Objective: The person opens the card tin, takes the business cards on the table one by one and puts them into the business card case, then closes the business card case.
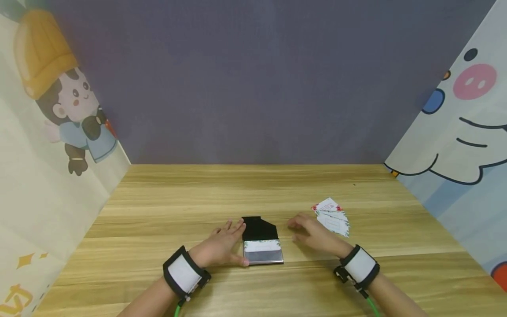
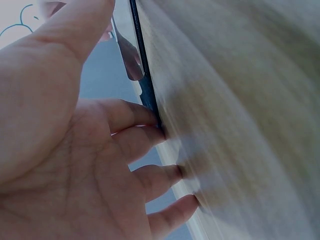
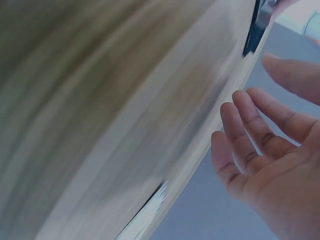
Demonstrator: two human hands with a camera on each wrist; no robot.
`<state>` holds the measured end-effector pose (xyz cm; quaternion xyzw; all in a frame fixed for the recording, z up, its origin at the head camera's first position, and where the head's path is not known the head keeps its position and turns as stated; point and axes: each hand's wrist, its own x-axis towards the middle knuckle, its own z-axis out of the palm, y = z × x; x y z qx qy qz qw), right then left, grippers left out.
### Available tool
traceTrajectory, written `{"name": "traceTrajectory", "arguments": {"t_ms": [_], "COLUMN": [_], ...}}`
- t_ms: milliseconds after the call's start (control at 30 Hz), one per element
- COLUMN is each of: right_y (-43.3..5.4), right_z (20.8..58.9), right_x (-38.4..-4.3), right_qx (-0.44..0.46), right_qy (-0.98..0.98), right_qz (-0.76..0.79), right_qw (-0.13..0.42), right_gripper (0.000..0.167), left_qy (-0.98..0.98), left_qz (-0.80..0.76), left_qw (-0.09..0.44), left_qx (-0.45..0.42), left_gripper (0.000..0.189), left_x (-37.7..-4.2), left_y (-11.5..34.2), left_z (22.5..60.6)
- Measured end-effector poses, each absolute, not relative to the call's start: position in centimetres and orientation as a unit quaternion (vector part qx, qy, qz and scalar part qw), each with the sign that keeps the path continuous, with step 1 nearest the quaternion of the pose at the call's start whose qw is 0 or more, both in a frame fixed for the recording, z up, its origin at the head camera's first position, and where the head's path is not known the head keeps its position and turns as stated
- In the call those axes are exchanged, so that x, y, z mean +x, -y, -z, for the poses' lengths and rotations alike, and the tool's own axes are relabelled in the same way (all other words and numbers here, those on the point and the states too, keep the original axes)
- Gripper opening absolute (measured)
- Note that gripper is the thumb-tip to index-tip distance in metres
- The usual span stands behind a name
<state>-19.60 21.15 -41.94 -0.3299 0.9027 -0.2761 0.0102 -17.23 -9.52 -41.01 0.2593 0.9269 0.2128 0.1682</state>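
A card case (image 1: pixel 263 257) lies on the table with its black flap (image 1: pixel 259 229) folded back and away from the person. White cards with a leafy border (image 1: pixel 261 245) show above its silvery front pocket. My left hand (image 1: pixel 222 248) rests along the case's left side, fingers spread, fingertips at the flap and thumb at the near left corner. To the right, apart from the case, my right hand (image 1: pixel 314 233) hovers above the table with loosely bent fingers and nothing in them. Fanned floral cards (image 1: pixel 332 218) lie just beyond it.
The wooden table (image 1: pixel 190 189) reaches back to a dark grey panel (image 1: pixel 257 88). Cartoon-printed walls flank it, with a child figure (image 1: pixel 87 127) at left and a pig face (image 1: pixel 475 81) at right. Each wrist wears a strap (image 1: pixel 360 264) with a green cable.
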Motion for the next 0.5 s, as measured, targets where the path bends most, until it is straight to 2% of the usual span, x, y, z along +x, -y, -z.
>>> {"name": "traceTrajectory", "arguments": {"t_ms": [500], "right_y": [-27.4], "right_z": [42.8], "right_x": [-20.7], "right_qx": [-0.258], "right_qy": [-0.927], "right_qz": [0.269], "right_qw": [-0.047], "right_gripper": [0.034], "left_qy": [-0.929], "left_qz": [-0.201], "left_qw": [0.157], "left_qx": [0.268], "left_gripper": [0.103], "left_x": [-17.2], "left_y": [9.5], "left_z": [41.0]}}
